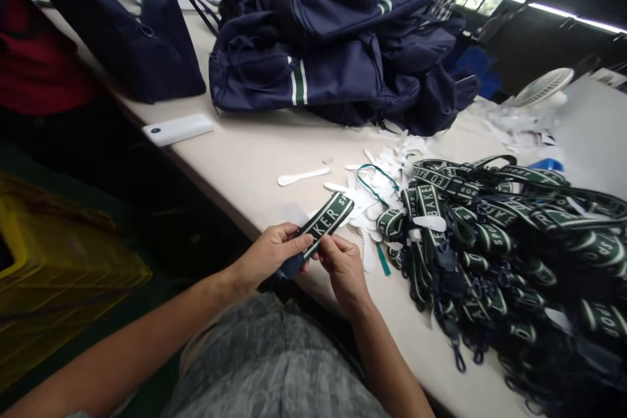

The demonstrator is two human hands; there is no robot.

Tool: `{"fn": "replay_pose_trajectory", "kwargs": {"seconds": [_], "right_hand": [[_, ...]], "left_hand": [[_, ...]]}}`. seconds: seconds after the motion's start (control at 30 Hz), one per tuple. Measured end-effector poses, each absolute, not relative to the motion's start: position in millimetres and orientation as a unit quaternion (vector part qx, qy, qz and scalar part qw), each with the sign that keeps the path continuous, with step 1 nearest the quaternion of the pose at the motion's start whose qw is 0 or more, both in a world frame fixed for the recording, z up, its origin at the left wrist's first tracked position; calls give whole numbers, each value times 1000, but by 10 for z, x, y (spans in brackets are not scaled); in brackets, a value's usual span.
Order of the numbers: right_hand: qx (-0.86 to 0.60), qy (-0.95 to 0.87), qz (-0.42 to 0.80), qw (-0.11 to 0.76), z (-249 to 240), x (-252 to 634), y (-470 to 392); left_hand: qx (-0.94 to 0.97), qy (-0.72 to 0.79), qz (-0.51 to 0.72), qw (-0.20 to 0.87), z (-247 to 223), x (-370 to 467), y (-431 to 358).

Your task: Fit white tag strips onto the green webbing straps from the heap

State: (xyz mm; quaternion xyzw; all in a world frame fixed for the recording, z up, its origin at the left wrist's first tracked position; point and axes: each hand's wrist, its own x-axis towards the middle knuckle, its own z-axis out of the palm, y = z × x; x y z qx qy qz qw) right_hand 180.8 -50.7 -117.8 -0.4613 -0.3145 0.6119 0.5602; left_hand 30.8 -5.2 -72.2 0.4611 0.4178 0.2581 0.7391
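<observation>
A folded green strap point(329, 221) with white lettering and white edge stripes is held over the table's near edge. My left hand point(278, 248) grips its lower end, thumb on top, where a dark navy piece hangs below. The fingers of my right hand point(341, 262) pinch the strap's right side, close to the left thumb. Just beyond the strap lies a scatter of white plastic strips point(369, 199), some with toothed edges. To the right is a large heap of similar green lettered straps point(494, 228) with dark hooks.
Navy bags point(337, 75) with a green and white stripe are piled at the back. A white phone point(179, 130) lies by the table's left edge. One toothed strip point(304, 176) lies apart. A yellow crate point(73, 281) stands at lower left, below the table point(245, 163).
</observation>
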Motion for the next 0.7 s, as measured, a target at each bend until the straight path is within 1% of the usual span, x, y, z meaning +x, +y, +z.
{"fn": "replay_pose_trajectory", "kwargs": {"seconds": [0.07, 0.13, 0.27, 0.3, 0.33, 0.37, 0.43, 0.5, 0.57, 0.63, 0.7], "right_hand": [[-484, -333, 595, 548, -1181, 1824, -506], [-533, -388, 537, 527, -1196, 1831, -512], [-630, -550, 312, 450, -1243, 1802, -585], [-633, -579, 272, 437, -1251, 1790, -616], [-629, -594, 251, 434, -1254, 1781, -649], [-624, -595, 252, 439, -1254, 1775, -685], [-618, -560, 299, 463, -1245, 1782, -754], [-613, -514, 340, 495, -1231, 1811, -816], [-608, -495, 339, 521, -1224, 1847, -870], [-600, -488, 338, 535, -1229, 1874, -917], [-589, -459, 385, 542, -1246, 1883, -954]], "left_hand": [[467, 421, 254, 735, -766, 296, -21], [518, 438, 266, 685, -825, 270, 18], [691, 451, 323, 463, -934, 238, 53], [711, 447, 327, 432, -956, 241, 46], [707, 448, 326, 439, -977, 247, 33], [684, 453, 316, 477, -1000, 254, 15], [604, 465, 275, 586, -1050, 269, -33], [530, 470, 232, 667, -1107, 284, -93], [495, 477, 216, 693, -1159, 310, -161], [468, 485, 226, 703, -1197, 355, -235], [453, 490, 247, 703, -1222, 416, -310]]}}
